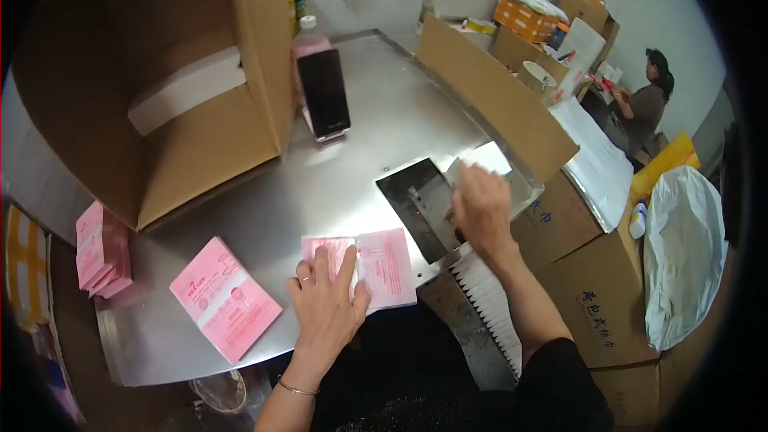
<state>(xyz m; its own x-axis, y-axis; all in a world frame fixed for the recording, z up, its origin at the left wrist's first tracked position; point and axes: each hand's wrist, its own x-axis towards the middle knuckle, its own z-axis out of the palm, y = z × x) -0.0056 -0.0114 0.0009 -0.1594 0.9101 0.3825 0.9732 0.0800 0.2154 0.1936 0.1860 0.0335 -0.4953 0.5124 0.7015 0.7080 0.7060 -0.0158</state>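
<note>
My left hand (326,296) lies spread on a flat pink printed packet (390,268) near the front edge of the metal table, fingertips pressing on its left part. The packet's right part looks covered by clear film. Over a dark rectangular opening (416,204) in the tabletop, my right hand (482,206) is closed and slightly blurred; what its fingers hold, if anything, I cannot make out. A white sheet-like piece (492,157) shows just beyond its knuckles. Left of my left hand rests another pink packet (224,300) with a white band.
A large open cardboard box (212,164) stands back left, with pink packets (102,248) beside it. A phone (324,94) leans on a stand before a bottle (309,36). Cartons (600,304) and a white plastic bag (684,260) are at right. A person (644,104) sits far right.
</note>
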